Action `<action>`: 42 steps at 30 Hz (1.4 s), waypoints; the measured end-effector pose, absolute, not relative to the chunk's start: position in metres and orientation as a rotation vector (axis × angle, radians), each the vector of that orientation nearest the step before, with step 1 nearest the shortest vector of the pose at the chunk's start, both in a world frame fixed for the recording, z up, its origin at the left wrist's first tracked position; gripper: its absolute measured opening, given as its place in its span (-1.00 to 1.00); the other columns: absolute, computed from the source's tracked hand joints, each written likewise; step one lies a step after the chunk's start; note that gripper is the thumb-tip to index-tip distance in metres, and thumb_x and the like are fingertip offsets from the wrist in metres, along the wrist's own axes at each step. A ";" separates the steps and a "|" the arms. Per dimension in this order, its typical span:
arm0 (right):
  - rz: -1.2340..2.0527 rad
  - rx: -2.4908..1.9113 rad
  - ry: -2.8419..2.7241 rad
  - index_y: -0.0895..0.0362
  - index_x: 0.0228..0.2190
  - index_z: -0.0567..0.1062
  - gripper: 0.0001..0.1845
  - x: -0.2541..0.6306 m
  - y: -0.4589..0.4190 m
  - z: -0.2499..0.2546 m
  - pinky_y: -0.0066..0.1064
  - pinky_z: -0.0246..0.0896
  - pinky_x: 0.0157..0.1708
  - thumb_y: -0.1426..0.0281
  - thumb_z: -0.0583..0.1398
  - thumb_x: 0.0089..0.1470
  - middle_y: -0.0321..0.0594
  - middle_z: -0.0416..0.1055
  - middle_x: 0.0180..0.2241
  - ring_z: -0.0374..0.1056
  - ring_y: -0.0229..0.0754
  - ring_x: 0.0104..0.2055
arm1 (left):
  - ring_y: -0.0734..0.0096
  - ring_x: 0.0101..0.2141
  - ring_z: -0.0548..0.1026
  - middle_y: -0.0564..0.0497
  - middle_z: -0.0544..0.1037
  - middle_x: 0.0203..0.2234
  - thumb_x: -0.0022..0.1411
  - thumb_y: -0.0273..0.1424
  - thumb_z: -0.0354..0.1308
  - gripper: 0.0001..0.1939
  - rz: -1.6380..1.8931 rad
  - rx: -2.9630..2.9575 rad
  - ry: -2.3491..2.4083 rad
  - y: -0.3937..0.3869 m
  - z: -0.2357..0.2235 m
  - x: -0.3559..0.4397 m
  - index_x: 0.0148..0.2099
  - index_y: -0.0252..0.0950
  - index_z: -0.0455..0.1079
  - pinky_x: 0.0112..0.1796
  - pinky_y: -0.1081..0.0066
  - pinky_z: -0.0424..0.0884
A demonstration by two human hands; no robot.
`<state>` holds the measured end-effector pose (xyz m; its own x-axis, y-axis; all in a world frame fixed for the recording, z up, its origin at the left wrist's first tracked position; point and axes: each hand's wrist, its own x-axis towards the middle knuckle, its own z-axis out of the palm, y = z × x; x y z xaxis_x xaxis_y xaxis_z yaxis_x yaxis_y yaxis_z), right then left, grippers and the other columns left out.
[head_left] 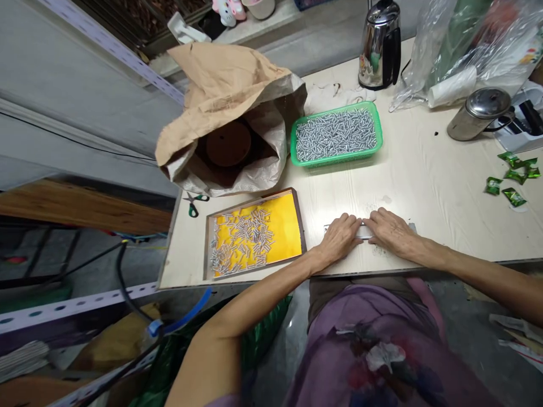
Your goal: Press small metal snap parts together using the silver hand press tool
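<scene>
Purple shirt cloth [331, 362] lies closest to the camera, and beyond it both of the person's forearms reach over the near edge of a pale table [428, 181]. A metal strip [363, 232] lies at that edge, straight in front of the body, its long axis running left to right, roughly along the table's edge. The left hand [341, 236] and the right hand [392, 232] are closed over it side by side, fingers bent on the far side and thumbs on the near, with a short stretch of metal bare between them. What look like its ends peek out past each hand; whatever sits under the palms cannot be made out.

Just left of the left hand, which is the nearer of the two, stands a shallow tray [299, 220] with a yellow bottom and small metal pieces [250, 232] scattered mostly over its left part. Farther back, beyond the hands and somewhat to the left, a green basket [379, 130] is filled with similar pieces. An open paper sack [229, 85] stands beside the basket, behind the tray.
</scene>
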<state>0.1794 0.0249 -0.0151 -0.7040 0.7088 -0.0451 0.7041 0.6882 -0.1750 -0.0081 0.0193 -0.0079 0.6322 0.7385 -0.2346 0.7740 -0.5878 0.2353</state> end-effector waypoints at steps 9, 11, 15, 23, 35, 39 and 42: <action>0.333 -1.102 -2.796 0.17 -0.40 0.47 -0.73 0.179 0.024 -0.021 -0.32 0.08 -0.32 0.55 0.02 0.23 -0.14 0.38 -0.40 0.21 -0.13 -0.32 | 0.21 -0.15 0.40 -0.08 0.46 -0.28 0.34 -0.33 0.07 -0.85 -0.156 2.459 1.388 0.014 -0.012 0.001 -0.16 -0.30 0.37 -0.25 0.30 0.39; 0.352 -1.112 -2.787 0.18 -0.30 0.49 -0.83 0.181 0.030 -0.018 -0.31 0.13 -0.29 0.50 0.08 0.21 -0.10 0.41 -0.33 0.24 -0.10 -0.27 | 0.19 -0.15 0.42 -0.10 0.47 -0.25 0.32 -0.31 0.10 -0.79 -0.088 2.461 1.433 0.012 -0.017 0.000 -0.06 -0.31 0.35 -0.23 0.29 0.41; 0.505 -0.993 -2.809 0.22 -0.08 0.45 -0.63 0.188 0.048 -0.010 -0.23 0.20 -0.16 0.29 0.24 0.11 0.00 0.41 -0.15 0.26 0.00 -0.13 | 0.07 0.05 0.40 -0.29 0.42 0.03 0.34 -0.29 0.05 -0.53 0.182 2.474 1.525 -0.005 -0.034 -0.002 0.21 -0.39 0.14 -0.01 0.12 0.39; 0.387 -1.071 -2.800 0.15 -0.30 0.54 -0.72 0.183 0.091 -0.019 -0.27 0.09 -0.27 0.44 0.02 0.23 -0.05 0.46 -0.29 0.26 -0.06 -0.23 | 0.04 0.32 0.06 -0.36 0.21 0.26 0.39 -0.16 -0.09 -0.39 0.422 2.435 1.280 -0.060 -0.055 0.018 0.34 -0.37 -0.06 0.24 -0.03 0.11; 0.378 -0.269 -3.029 0.11 -0.50 0.49 -0.84 0.102 0.024 -0.012 -0.29 0.06 -0.26 0.54 0.20 0.08 -0.16 0.39 -0.32 0.20 -0.10 -0.18 | 0.35 -0.07 0.51 -0.08 0.58 -0.17 0.39 -0.37 -0.05 -0.74 0.443 2.564 0.797 -0.087 -0.029 -0.021 -0.01 -0.23 0.43 0.02 0.36 0.41; 0.379 -0.209 -2.986 0.12 -0.49 0.44 -0.76 0.096 0.025 -0.027 -0.31 0.11 -0.30 0.59 0.09 0.14 -0.17 0.36 -0.39 0.23 -0.14 -0.25 | 0.40 -0.27 0.49 -0.06 0.55 -0.33 0.38 -0.44 -0.04 -0.77 0.697 2.648 1.307 -0.085 -0.022 -0.089 -0.08 -0.28 0.45 -0.18 0.35 0.44; 0.640 -0.225 -2.797 0.12 -0.38 0.43 -0.73 0.096 0.033 -0.023 -0.33 0.20 -0.33 0.51 -0.02 0.25 -0.16 0.39 -0.36 0.27 -0.17 -0.30 | 0.34 -0.27 0.44 -0.10 0.51 -0.31 0.36 -0.44 -0.01 -0.79 0.567 2.395 2.039 -0.053 -0.015 -0.142 -0.13 -0.29 0.46 -0.23 0.33 0.40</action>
<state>0.0963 0.0334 -0.0233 -0.9536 0.2070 0.2187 0.0913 0.8908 -0.4451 -0.1417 -0.0531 -0.0149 0.1239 0.9458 0.3001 0.9650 -0.1853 0.1854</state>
